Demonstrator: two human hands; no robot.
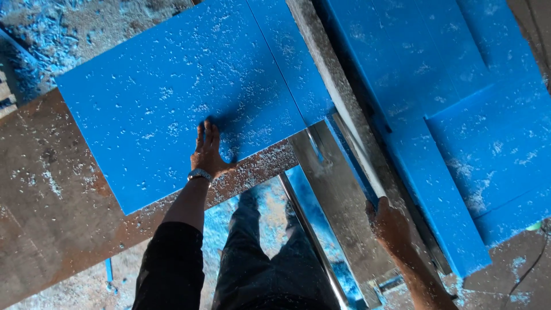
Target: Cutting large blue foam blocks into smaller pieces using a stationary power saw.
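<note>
We see from above a big blue board point(172, 109) that lies flat on a brown worktable point(40, 189), and it is covered with many small pale chips. Our left hand point(208, 150) lies flat on the near edge of this board, with the palm down and the fingers stretched and close together, so it presses on the board and does not hold it. On the left wrist there is a metal wristwatch point(200, 174), and the sleeve point(172, 258) under it is dark.

Just right of the board we see a narrower blue strip point(290, 60), and a thin straight line separates the two pieces. Beside the strip a long pale metal rail point(344, 115) goes diagonally from the top to the bottom right.

Our right hand point(389, 221) is at the lower end of this rail. Its fingers bend around the edge of the rail and grip it.

On the far right more blue boards point(459, 103) lie one over the other, also dusty with chips. Sawdust point(86, 23) covers the table and the floor, and between the arms we see our dark trousers point(258, 252).
</note>
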